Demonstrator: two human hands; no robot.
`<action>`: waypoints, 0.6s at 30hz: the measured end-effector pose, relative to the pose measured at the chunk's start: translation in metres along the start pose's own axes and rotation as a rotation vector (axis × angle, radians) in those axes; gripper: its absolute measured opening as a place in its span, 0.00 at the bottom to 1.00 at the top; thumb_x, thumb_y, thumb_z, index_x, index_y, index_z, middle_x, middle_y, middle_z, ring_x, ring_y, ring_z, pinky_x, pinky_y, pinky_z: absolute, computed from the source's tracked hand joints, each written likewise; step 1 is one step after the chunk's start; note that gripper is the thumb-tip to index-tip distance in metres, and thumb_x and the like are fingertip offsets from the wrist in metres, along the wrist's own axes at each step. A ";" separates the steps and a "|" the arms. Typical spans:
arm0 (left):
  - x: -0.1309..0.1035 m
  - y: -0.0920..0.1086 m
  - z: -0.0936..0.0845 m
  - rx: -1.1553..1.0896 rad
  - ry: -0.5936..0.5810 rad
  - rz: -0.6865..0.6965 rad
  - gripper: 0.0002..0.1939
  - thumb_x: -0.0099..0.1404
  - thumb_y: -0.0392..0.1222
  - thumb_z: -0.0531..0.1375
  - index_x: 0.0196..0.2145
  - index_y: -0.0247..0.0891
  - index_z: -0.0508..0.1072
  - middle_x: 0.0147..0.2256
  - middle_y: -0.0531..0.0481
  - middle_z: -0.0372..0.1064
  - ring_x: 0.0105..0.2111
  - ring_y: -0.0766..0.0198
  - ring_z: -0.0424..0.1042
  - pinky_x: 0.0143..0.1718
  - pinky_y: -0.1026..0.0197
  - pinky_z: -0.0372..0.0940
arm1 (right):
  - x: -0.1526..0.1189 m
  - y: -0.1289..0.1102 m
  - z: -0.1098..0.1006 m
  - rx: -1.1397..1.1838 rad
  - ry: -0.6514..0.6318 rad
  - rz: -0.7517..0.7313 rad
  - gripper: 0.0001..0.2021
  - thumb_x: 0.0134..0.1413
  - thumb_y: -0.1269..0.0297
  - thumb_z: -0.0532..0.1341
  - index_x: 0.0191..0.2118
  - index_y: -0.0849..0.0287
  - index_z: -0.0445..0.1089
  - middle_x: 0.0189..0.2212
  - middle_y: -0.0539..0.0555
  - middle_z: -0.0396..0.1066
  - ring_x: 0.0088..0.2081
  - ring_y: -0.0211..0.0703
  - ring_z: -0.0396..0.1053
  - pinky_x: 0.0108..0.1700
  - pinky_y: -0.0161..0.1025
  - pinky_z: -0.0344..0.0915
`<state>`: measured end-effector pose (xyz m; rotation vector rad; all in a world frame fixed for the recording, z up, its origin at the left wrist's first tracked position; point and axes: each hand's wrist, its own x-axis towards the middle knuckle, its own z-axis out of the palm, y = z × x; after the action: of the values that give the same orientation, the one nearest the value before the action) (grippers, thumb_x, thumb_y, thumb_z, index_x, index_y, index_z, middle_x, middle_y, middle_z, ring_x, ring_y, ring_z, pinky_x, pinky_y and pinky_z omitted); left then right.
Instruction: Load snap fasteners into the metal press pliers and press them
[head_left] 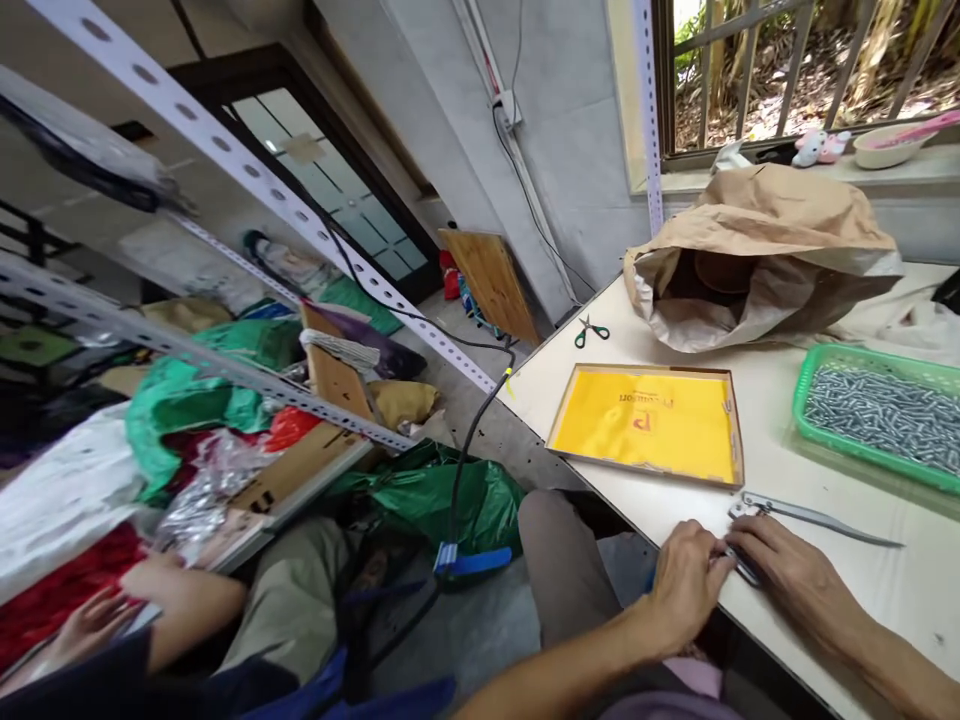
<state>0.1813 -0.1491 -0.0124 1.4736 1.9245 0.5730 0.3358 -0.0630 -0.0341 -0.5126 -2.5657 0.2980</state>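
Observation:
My left hand point(686, 578) is at the table's front edge, thumb and fingers pinched together. What they pinch is too small or too hidden to make out. My right hand point(799, 575) lies just beside it with curled fingers over the head of a grey metal plier-like tool point(829, 518). One long, curved handle of this tool points right across the table; the fingers cover much of its head. Beyond my hands is a shallow cardboard tray point(739, 440) with a yellow printed sheet point(600, 415) in it.
A green plastic basket point(806, 385) of metal screws stands at the right. Behind are a crumpled brown paper bag point(810, 230) and green-handled scissors point(592, 332). To the left, another person's hand point(94, 620) is near red material. A black cable point(469, 440) hangs beside the table.

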 end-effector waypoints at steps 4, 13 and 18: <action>0.000 -0.001 0.000 -0.033 -0.025 -0.021 0.04 0.61 0.36 0.63 0.35 0.35 0.76 0.36 0.45 0.72 0.41 0.56 0.71 0.45 0.54 0.67 | 0.004 0.005 -0.001 0.051 -0.090 -0.046 0.14 0.59 0.76 0.48 0.36 0.54 0.69 0.32 0.52 0.72 0.33 0.39 0.71 0.34 0.35 0.69; -0.004 -0.011 0.017 -0.068 0.056 -0.031 0.05 0.59 0.32 0.63 0.34 0.38 0.75 0.36 0.48 0.72 0.41 0.58 0.71 0.44 0.56 0.68 | 0.035 -0.009 -0.011 0.082 -0.063 -0.013 0.16 0.59 0.77 0.46 0.30 0.52 0.67 0.26 0.49 0.70 0.25 0.37 0.70 0.21 0.31 0.63; -0.005 -0.007 -0.007 0.022 0.066 0.157 0.10 0.63 0.35 0.61 0.43 0.39 0.75 0.38 0.47 0.72 0.40 0.59 0.71 0.42 0.58 0.69 | 0.042 0.017 -0.047 0.076 0.168 0.152 0.13 0.64 0.63 0.50 0.48 0.51 0.70 0.37 0.53 0.75 0.34 0.42 0.74 0.34 0.36 0.72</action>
<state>0.1719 -0.1558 -0.0110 1.6494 1.8811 0.6809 0.3318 -0.0247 0.0192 -0.6762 -2.3490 0.3865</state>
